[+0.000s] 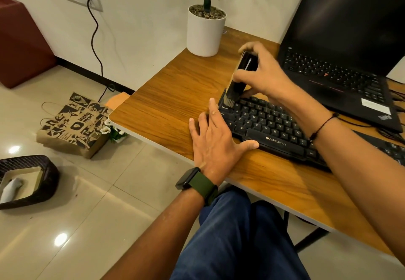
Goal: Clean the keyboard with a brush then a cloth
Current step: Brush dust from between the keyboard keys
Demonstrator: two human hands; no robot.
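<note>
A black keyboard (271, 126) lies slantwise on the wooden desk (175, 95). My right hand (265, 76) grips a brush (238, 78) with a black top and a wooden body, held almost upright. Its bristles touch the keys at the keyboard's far left corner. My left hand (214, 139) lies flat with straight fingers against the keyboard's left end, thumb pressing its front edge. No cloth is in view.
An open black laptop (341, 65) stands behind the keyboard, cables trailing to its right. A white plant pot (206, 32) sits at the desk's far corner. On the floor to the left are a printed paper bag (74, 126) and a dark bin (28, 181).
</note>
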